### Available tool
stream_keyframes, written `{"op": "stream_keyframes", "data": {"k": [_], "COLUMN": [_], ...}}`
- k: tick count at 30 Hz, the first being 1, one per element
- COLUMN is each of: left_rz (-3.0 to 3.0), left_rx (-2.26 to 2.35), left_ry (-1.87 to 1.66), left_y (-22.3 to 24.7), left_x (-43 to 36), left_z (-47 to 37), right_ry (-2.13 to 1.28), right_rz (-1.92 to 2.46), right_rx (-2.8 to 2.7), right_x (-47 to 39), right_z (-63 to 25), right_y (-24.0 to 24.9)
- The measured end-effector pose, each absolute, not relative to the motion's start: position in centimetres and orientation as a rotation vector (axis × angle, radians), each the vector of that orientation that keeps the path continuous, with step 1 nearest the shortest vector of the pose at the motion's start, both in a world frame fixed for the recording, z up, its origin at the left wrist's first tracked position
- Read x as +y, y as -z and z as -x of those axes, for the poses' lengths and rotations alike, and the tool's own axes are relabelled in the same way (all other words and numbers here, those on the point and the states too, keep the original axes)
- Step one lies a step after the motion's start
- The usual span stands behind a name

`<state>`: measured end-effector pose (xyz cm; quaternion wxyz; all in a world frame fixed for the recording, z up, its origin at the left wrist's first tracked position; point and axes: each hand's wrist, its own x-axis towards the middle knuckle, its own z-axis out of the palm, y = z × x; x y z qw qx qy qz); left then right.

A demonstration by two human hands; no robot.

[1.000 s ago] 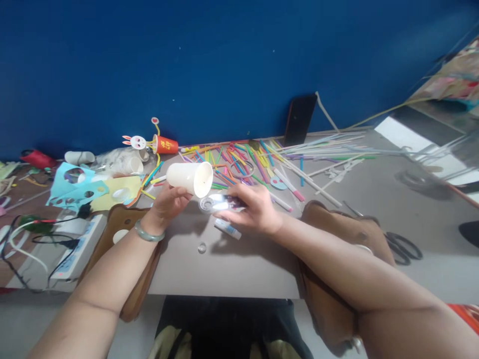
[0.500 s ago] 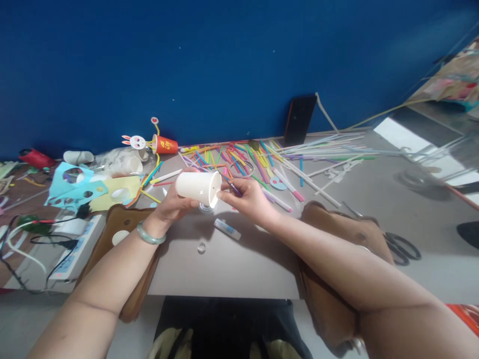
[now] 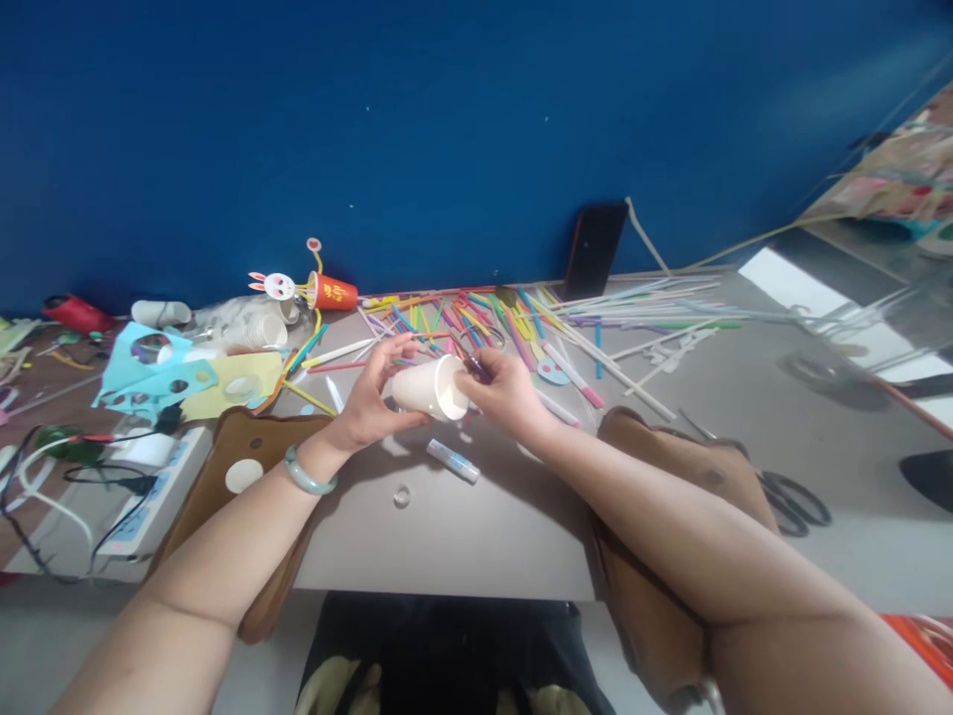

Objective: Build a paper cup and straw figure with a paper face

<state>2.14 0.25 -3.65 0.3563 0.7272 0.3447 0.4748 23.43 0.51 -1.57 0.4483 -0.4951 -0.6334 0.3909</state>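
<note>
My left hand (image 3: 376,397) holds a white paper cup (image 3: 432,387) on its side, its mouth turned toward me and to the right. My right hand (image 3: 506,395) is closed on a small dark purple tool (image 3: 476,367), whose tip is at the cup's rim. A jade-green bangle (image 3: 309,475) circles my left wrist. Below the hands, on the grey table (image 3: 483,516), lie a glue stick (image 3: 453,461) and a small clear round bit (image 3: 402,495).
Several coloured straws (image 3: 476,323) are scattered behind the hands. A red cup with a paper rabbit (image 3: 328,290) lies at the back left, near cut blue and yellow paper (image 3: 149,372). Black scissors (image 3: 800,497) lie at right. A dark phone (image 3: 594,248) leans on the blue wall.
My right hand left the shiny round thing it touched on the table and came up to the cup's rim with the purple tool. The cup moved right and tilted toward me.
</note>
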Motion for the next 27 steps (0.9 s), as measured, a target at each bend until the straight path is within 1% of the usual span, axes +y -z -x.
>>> {"op": "stream_keyframes", "data": {"k": [4, 9, 14, 20, 24, 27], "left_rz": [-2.156, -2.059, -1.952, -1.880, -1.977, -2.074], "left_rx": [0.903, 1.000, 1.086, 1.113, 1.186, 1.264], "left_ry": [-1.193, -1.070, -1.140, -1.251, -1.321, -1.319], "left_y": [3.8, 3.5, 4.2, 5.2, 5.2, 4.7], "left_x": [0.1, -0.1, 0.8, 1.1, 1.1, 1.1], "left_z": [-2.3, -2.5, -2.4, -2.3, -2.3, -2.4], "right_ry": [-0.926, -0.907, -0.912, -0.749, -0.649, -0.551], "right_rz": [1.232, 1.202, 1.104, 1.129, 1.108, 1.028], "right_rx": [-1.613, -1.627, -1.699, -1.746, -1.755, -1.902], "right_x": [0.6, 0.6, 0.4, 0.1, 0.2, 0.0], "right_z": [-23.4, -23.4, -23.4, -23.2, -23.4, -24.0], "right_y": [2.1, 2.3, 2.2, 3.1, 4.1, 4.5]}}
